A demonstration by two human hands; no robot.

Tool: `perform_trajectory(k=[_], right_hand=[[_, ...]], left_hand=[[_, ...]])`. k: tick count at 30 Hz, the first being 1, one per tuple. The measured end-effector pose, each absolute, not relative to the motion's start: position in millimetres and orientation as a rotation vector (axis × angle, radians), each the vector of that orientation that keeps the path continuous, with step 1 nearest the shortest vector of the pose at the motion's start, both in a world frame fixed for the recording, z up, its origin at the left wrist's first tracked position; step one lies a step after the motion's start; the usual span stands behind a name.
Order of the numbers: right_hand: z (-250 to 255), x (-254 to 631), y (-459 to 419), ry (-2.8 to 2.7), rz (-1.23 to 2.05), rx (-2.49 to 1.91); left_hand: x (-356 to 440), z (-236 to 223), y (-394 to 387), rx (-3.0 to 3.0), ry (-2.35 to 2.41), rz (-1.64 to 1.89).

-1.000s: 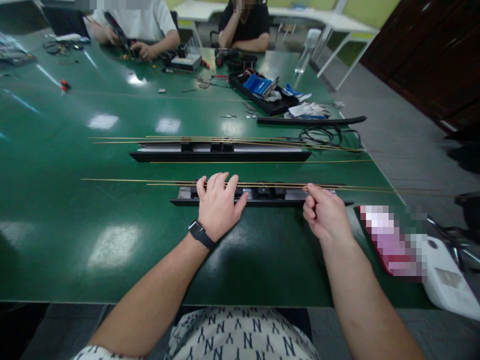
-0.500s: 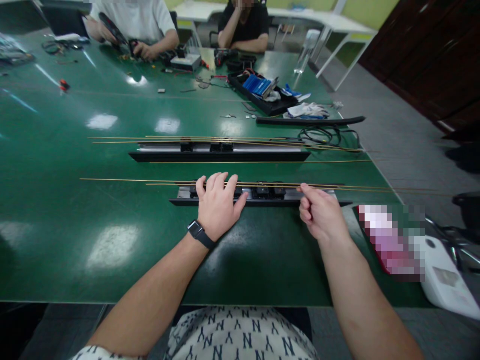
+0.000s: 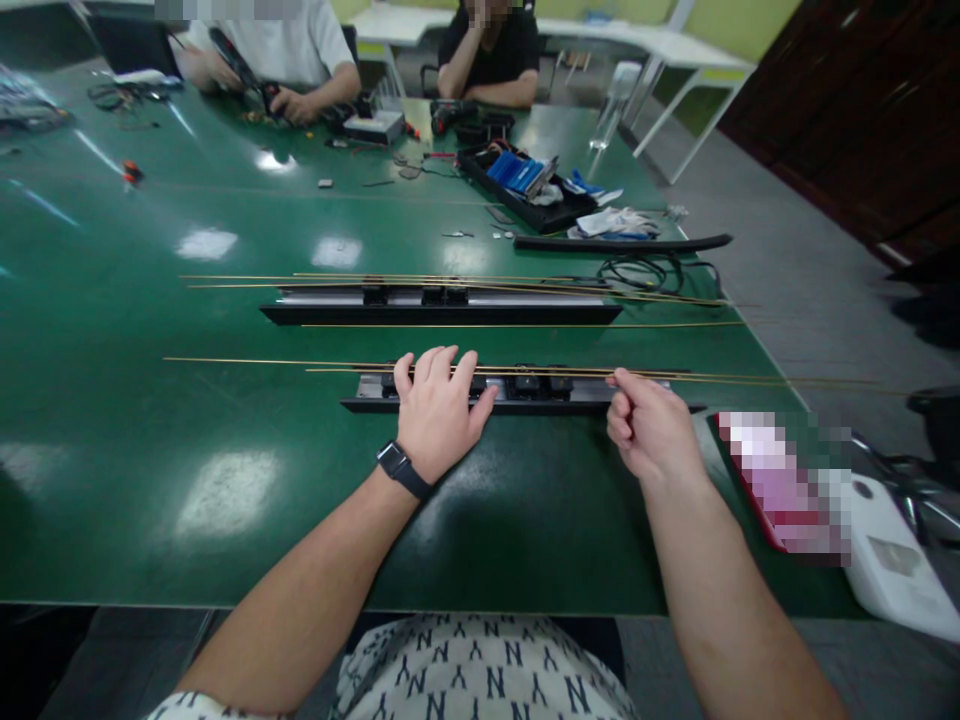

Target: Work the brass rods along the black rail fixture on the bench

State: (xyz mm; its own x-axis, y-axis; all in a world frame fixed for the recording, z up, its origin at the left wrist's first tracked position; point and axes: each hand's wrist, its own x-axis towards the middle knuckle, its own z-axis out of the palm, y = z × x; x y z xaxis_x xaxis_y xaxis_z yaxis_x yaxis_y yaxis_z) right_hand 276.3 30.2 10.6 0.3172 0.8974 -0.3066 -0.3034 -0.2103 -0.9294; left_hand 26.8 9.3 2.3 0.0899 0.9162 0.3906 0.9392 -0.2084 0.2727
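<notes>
A dark metal rail (image 3: 480, 408) with several black blocks (image 3: 527, 383) fixed along it lies across the table before me. Thin brass-coloured rods run lengthwise over this rail and stick out past both ends. My left hand (image 3: 439, 405), with a black watch on the wrist, lies palm down over the rail and rods, fingers spread. Toward the rail's right end, my right hand (image 3: 649, 420) is closed in a pinch on one thin brass rod (image 3: 337, 371). Its fingertips hide the exact grip.
Behind lies a second rail (image 3: 442, 315) with more thin rods across it. Farther back are a black tray (image 3: 540, 212), gloves (image 3: 615, 224), cables (image 3: 637, 272) and a clear bottle (image 3: 611, 105). A phone-like red-edged object (image 3: 776, 535) and a white device (image 3: 892, 560) lie right. Two people sit opposite.
My right hand has moved slightly right, and the pinched rod has slid right with it over the rail. My left hand has stayed in place.
</notes>
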Motion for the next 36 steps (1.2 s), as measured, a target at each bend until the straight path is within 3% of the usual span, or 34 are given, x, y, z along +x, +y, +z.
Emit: perform_trajectory(k=[36], right_hand=[[10.1,275.6,30.1,-0.598,1.227,-1.348]], left_hand=[[26.9,2.2,8.9,-2.282,-1.944,-0.750]])
